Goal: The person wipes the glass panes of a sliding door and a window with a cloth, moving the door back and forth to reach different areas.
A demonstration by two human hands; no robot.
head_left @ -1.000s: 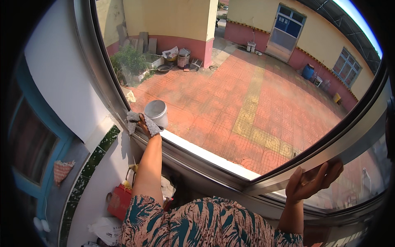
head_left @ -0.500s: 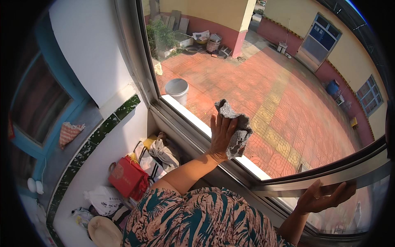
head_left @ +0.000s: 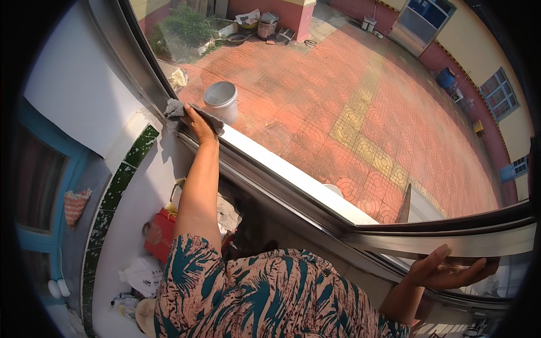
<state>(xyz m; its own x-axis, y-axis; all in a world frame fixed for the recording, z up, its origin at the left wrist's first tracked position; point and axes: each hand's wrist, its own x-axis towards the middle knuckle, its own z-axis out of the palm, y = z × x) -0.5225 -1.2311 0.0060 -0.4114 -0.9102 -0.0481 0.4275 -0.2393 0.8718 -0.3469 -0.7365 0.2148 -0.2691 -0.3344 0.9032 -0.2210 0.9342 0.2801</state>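
Observation:
My left hand [head_left: 201, 128] presses a crumpled grey cloth [head_left: 176, 116] into the lower left corner of the window frame [head_left: 282, 190]. The arm is stretched out, and part of the cloth trails to the right under my fingers. At the lower right, my right hand [head_left: 451, 271] holds the metal rail [head_left: 484, 239] of the window sash, with thumb and fingers against its lower edge. Where the fingertips reach behind the rail, they are partly hidden.
Outside lies a red tiled yard [head_left: 282, 101] with a white bucket [head_left: 221, 100] close to the sill. Below me on the left, a red bag [head_left: 159, 236] and a white plastic bag [head_left: 142, 276] sit by the wall. A green tiled ledge [head_left: 115, 191] curves along the left.
My left hand has swept the cloth left along the window, from above the middle of the sill into the corner. The right hand stays at the rail. My view has shifted.

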